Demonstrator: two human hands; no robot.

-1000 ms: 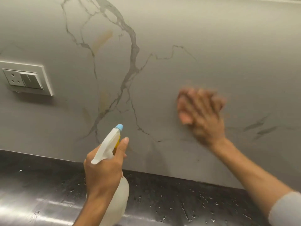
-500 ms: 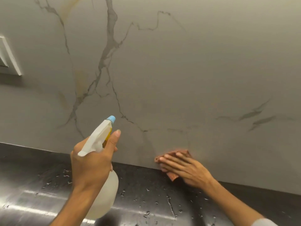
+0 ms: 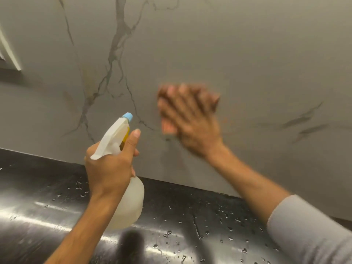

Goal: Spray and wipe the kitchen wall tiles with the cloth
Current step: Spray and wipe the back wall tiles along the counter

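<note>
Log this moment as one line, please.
left hand grips spray bottle | right hand presses cloth on wall tiles | hand motion-blurred | countertop wet

A smooth, light grey long sleeve [image 3: 308, 231] covers the right arm, its plain cuff at mid-forearm.

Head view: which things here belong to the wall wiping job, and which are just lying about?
Job: spray bottle in left hand; blurred cloth under flat right hand; wall tiles.
Just there: wet black counter; switch plate at left edge.
</note>
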